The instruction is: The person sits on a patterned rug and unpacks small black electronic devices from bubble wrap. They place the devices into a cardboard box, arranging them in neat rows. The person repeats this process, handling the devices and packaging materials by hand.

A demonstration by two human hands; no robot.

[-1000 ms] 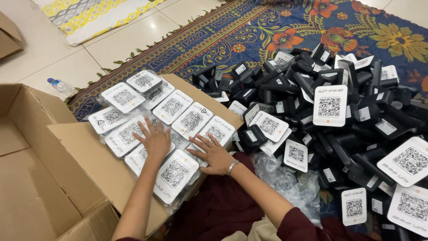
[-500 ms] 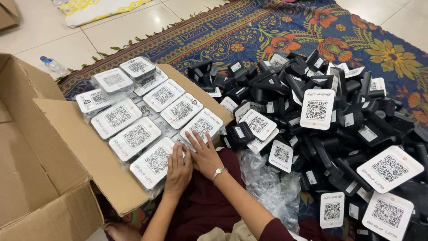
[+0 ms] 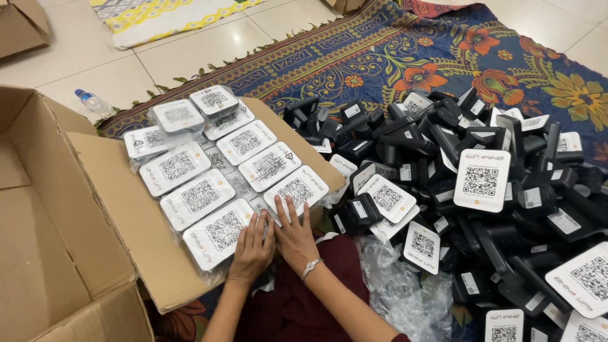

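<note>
The floor (image 3: 209, 54) is made of big, pale, shiny tiles. A large rug (image 3: 392, 57) lies on it, dark blue with orange and yellow flowers and a fringe along its edge. At the top lies a smaller mat (image 3: 164, 16), yellow, white and grey. A small plastic water bottle (image 3: 92, 101) lies on the tiles beside the rug. The light is soft and even.
</note>
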